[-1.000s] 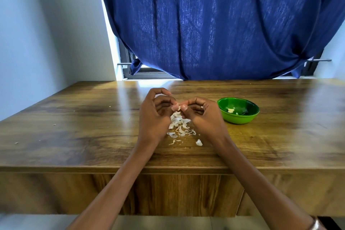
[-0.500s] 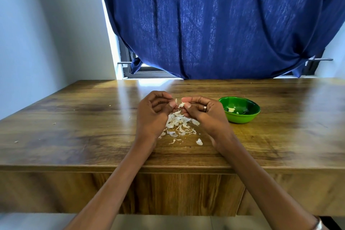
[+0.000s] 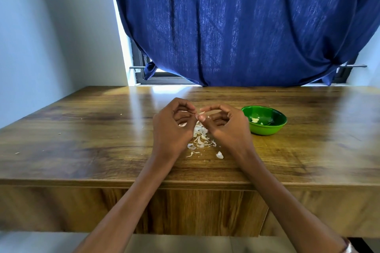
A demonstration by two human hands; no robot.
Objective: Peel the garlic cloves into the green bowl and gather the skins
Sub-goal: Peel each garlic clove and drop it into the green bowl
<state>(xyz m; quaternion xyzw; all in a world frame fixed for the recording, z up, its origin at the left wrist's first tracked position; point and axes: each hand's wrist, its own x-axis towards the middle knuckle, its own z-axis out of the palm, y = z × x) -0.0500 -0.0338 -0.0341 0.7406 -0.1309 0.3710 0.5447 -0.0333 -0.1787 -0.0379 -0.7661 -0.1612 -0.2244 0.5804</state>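
The left hand (image 3: 172, 127) and right hand (image 3: 226, 127) meet fingertip to fingertip, fingers curled, pinching a small pale garlic clove (image 3: 200, 114) between them. Loose white papery garlic skins (image 3: 200, 137) lie on the wooden table (image 3: 82, 139) directly beneath both hands. The round green bowl (image 3: 267, 129), containing peeled pieces, sits just right of the right hand.

Wooden table (image 3: 82, 129) bearing a green bowl (image 3: 267, 129), a skin pile (image 3: 200, 139), and scattered crumbs (image 3: 17, 153).
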